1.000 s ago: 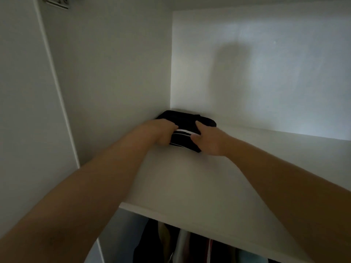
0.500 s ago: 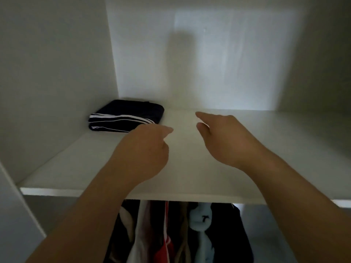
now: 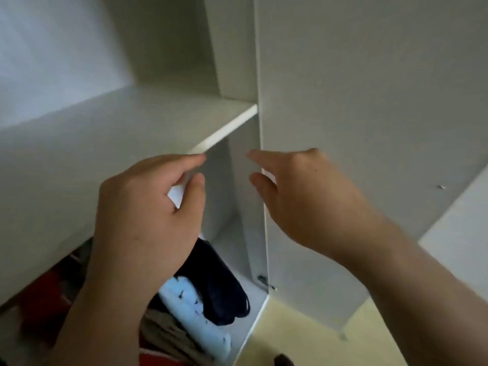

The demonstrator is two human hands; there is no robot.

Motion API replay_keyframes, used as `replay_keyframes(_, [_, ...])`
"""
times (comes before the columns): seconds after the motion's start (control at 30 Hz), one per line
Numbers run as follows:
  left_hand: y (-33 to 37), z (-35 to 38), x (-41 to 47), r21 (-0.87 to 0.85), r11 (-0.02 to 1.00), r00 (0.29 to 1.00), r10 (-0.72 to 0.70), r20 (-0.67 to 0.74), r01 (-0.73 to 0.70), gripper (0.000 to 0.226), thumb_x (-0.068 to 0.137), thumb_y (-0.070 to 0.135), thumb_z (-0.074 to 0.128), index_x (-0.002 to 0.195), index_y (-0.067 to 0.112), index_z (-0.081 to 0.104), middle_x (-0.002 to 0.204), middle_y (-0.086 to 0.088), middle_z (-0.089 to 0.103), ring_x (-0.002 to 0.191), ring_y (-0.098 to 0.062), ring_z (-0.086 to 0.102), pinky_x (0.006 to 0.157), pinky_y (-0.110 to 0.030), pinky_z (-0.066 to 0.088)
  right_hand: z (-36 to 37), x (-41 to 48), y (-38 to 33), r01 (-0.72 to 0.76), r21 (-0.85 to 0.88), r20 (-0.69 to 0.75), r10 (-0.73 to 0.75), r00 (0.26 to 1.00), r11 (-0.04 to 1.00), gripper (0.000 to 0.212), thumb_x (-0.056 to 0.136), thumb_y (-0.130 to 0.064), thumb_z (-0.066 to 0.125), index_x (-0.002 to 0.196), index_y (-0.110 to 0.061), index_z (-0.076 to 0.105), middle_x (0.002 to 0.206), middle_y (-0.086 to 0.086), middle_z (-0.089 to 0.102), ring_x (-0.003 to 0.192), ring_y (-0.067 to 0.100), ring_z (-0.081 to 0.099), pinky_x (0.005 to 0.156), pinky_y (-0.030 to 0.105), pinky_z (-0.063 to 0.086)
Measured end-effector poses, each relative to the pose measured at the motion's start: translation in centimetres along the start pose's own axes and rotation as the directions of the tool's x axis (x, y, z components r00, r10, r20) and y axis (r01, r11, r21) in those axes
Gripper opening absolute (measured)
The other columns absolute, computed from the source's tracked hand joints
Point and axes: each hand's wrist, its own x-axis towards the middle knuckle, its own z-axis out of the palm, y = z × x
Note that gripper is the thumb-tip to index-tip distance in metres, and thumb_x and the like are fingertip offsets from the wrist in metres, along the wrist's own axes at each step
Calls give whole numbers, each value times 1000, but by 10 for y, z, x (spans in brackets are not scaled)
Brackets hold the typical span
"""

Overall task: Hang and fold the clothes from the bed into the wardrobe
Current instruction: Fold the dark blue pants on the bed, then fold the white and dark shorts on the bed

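Hands first: my left hand (image 3: 148,207) and my right hand (image 3: 303,199) are both up in front of the wardrobe (image 3: 235,48), and both hold nothing. The fingers are loose and a little bent. The left hand is just by the front edge of the white shelf (image 3: 132,122). The right hand is close to the edge of the open door (image 3: 369,101). I cannot tell if it touches it.

The clothes (image 3: 227,299) I can see hang below the shelf, inside the wardrobe. There is a dark blue one (image 3: 216,273), a light blue one (image 3: 192,310) right beside it, a brown one (image 3: 163,334), and something red (image 3: 39,297) further left. They hang close together. Only part of the shelf is in my view.

So how far along am I? I think a good bit is done, since several things hang in place and my hands are free. I cannot see the bed from here, so I cannot say how many clothes wait there. My guess is that I should go to the bed next and look for more to hang or fold. The door is open, so the wardrobe is ready for the next piece.
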Motion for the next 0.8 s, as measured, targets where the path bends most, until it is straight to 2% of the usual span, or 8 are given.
replay_keyframes(0.1, [35,47,-16,-176,982,982,91,165,-62,26,90,21,61,111,17,76,100,7,75,91,-2,66,81,5,35,-23,-67,34,-222,-102,11,224,975,970,27,101,-38,46,118,-22,59,83,2,68,70,26,67,62,39,59])
replay_keyframes(0.17, [72,77,-29,-307,948,943,173,284,-81,25,92,26,61,113,22,75,99,9,75,81,1,67,76,5,38,-46,-113,53,-358,-152,-18,359,933,921,28,101,-39,45,117,-23,61,78,-2,68,71,24,67,61,39,59])
replay_keyframes(0.23, [117,101,-44,-407,905,876,291,385,-122,25,91,26,63,113,25,75,97,11,74,72,6,65,69,1,42,-69,-161,70,-506,-174,-83,500,862,845,30,100,-40,44,118,-22,59,76,-2,66,76,25,66,61,40,57])
replay_keyframes(0.3, [167,118,-60,-478,851,794,438,421,-216,25,89,26,64,111,27,76,96,12,74,68,8,63,66,-6,44,-93,-210,86,-638,-180,-146,621,770,748,31,100,-42,43,120,-21,55,79,-2,67,76,24,64,63,41,57])
replay_keyframes(0.4, [239,131,-87,-583,744,665,620,417,-328,20,90,24,66,107,28,76,94,15,74,69,4,64,67,-12,48,-129,-281,102,-769,-144,-242,732,637,622,32,100,-41,44,120,-19,55,81,-1,67,65,19,62,64,40,57])
replay_keyframes(0.57, [364,147,-147,-725,587,533,768,356,-361,19,90,23,66,103,30,77,92,18,73,75,4,66,72,-20,56,-190,-404,125,-888,-96,-382,807,450,449,34,100,-42,44,118,-17,58,91,2,71,83,26,67,73,42,57])
replay_keyframes(0.7, [476,156,-215,-807,459,425,857,292,-372,17,89,24,66,101,29,77,89,19,73,74,5,66,70,-16,55,-243,-512,147,-946,-72,-436,844,314,315,30,99,-40,44,108,-16,61,74,1,65,68,27,61,62,40,54])
replay_keyframes(0.8, [561,163,-270,-859,383,341,902,267,-340,15,89,24,68,99,30,77,86,18,72,75,3,66,68,-16,53,-283,-591,167,-974,-45,-460,861,219,224,26,99,-39,45,99,-17,60,70,-2,61,67,27,58,59,38,50])
